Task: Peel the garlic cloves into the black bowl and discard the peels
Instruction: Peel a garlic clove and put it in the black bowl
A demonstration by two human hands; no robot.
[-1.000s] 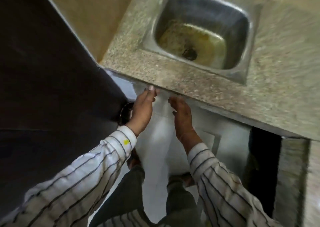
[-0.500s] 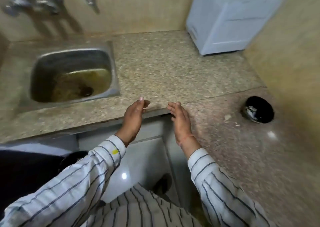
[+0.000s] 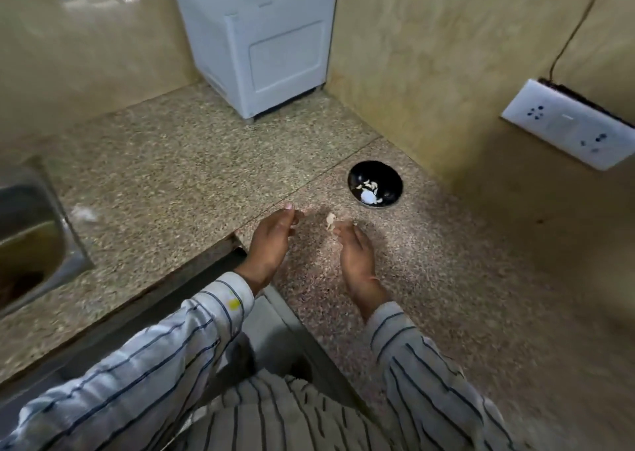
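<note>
Since 0.5 s ago my view has swung right, away from the sink, and both hands now sit over the counter near the black bowl. Left hand hangs loosely curled, holding nothing I can see. Right hand has its fingertips at a garlic scrap; a pinch I cannot confirm. I judge this peel cleanup: next, gather it.
</note>
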